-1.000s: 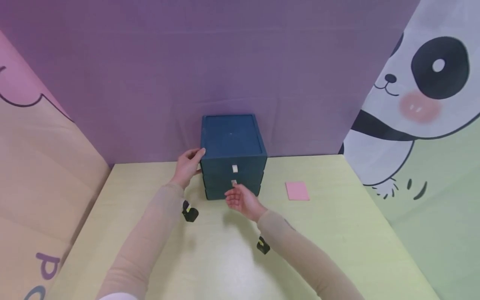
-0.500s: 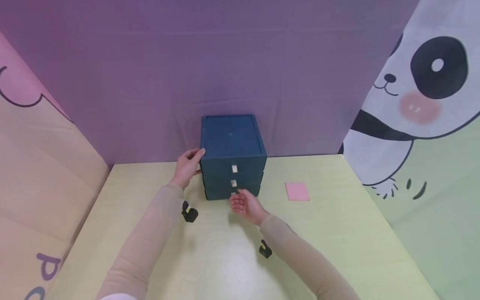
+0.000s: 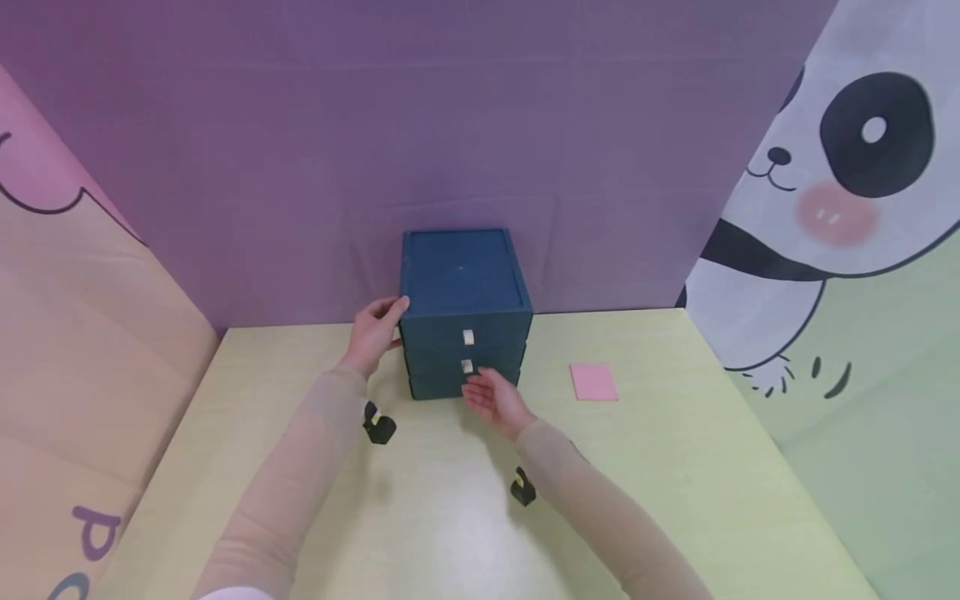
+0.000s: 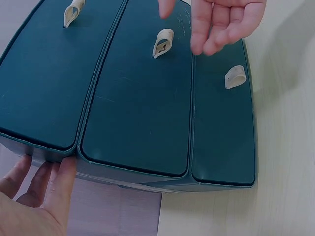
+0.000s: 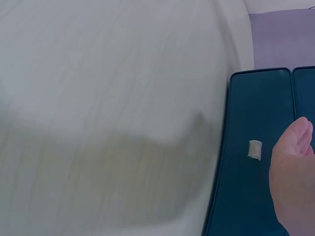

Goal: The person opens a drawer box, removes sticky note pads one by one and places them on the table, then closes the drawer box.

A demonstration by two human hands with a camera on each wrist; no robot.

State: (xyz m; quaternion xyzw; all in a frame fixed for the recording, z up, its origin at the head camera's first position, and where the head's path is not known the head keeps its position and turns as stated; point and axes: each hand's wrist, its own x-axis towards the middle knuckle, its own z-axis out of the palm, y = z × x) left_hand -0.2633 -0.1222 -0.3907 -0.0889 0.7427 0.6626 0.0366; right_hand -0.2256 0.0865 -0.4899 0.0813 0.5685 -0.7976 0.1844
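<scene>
A dark teal cabinet point(image 3: 461, 271) with three closed drawers stands at the back of the table. Each drawer has a small cream pull loop: the top loop point(image 3: 468, 337), the middle loop point(image 4: 163, 42) and the bottom loop point(image 4: 235, 77), the last hidden behind a hand in the head view. My left hand point(image 3: 371, 335) steadies the cabinet's left side, thumb at the top front corner and fingers extended against the side wall. Before the lower drawers hovers my right hand point(image 3: 498, 403), fingers loosely extended, holding nothing, its thumb just below the middle loop.
On the pale table point(image 3: 645, 467), a pink square pad point(image 3: 594, 382) lies to the right of the cabinet. A purple backdrop point(image 3: 322, 167) rises right behind it. Printed panels, one with a panda point(image 3: 847, 158), flank the table. Small black devices hang below both wrists.
My right hand has dropped from the middle loop toward the bottom loop, then come slightly back up. My left hand and the cabinet stay put.
</scene>
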